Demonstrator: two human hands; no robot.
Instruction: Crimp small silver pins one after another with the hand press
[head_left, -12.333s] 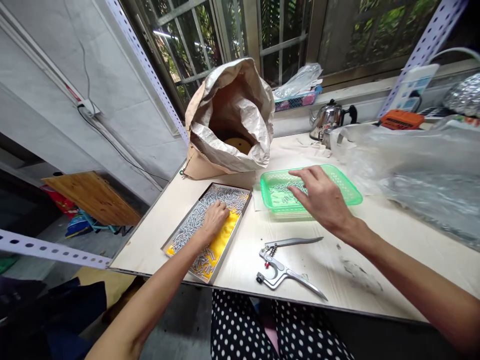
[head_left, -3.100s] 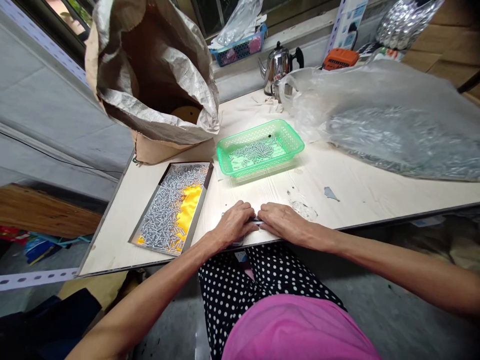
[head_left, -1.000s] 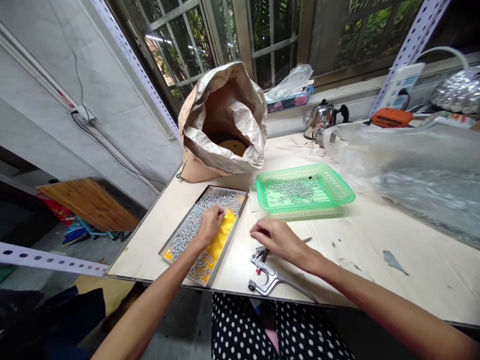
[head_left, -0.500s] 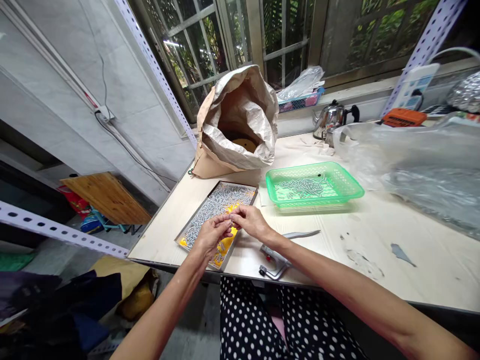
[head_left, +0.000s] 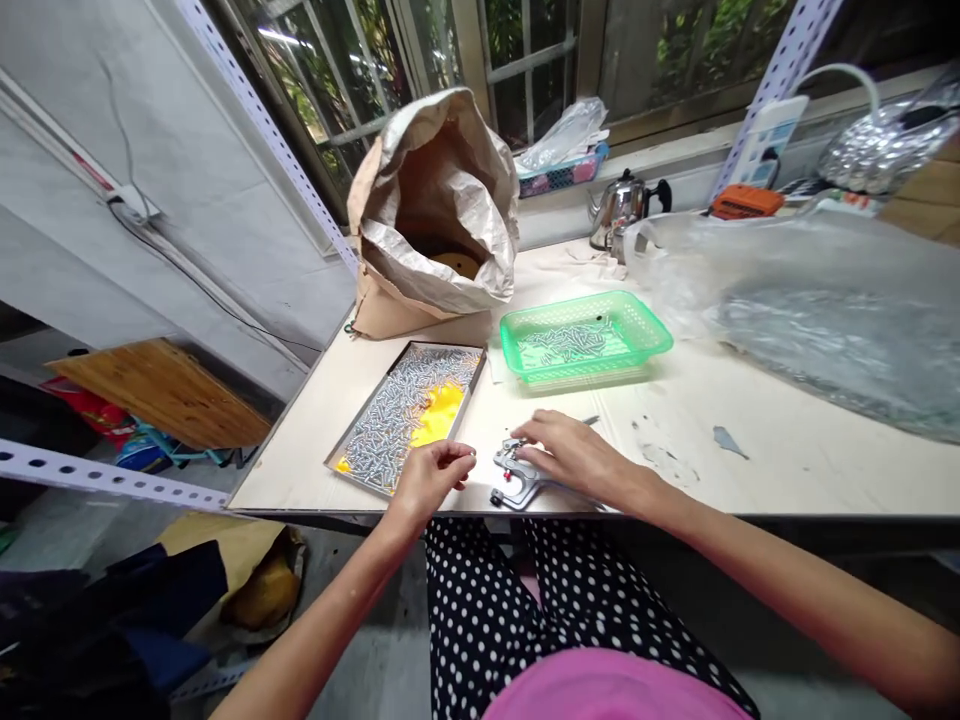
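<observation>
My left hand (head_left: 431,478) is above the front right edge of a shallow tray (head_left: 337,452). Its thumb and forefinger are pinched together, and what they hold is too small to make out. Many small silvery metal pins (head_left: 379,430) fill much of this tray, over a bright yellow bottom. Curled over a grey pair of pliers (head_left: 523,487) is my right hand (head_left: 574,452), its thumb and fingertips on the tool's upper part. The pliers have a C-shaped jaw with a red dot and lie near the table's front edge. My palm hides part of the handles.
A green plastic basket (head_left: 641,352) with more metal pins stands behind my right hand. An open paper sack (head_left: 382,305) is at the back left. Farther right are a metal kettle (head_left: 622,208), an orange case (head_left: 746,201) and a large clear plastic bag (head_left: 847,330).
My hands have parted from their meeting point over the tray. The right one has moved right onto the pliers, and the left one has come toward me. The view has shifted.
</observation>
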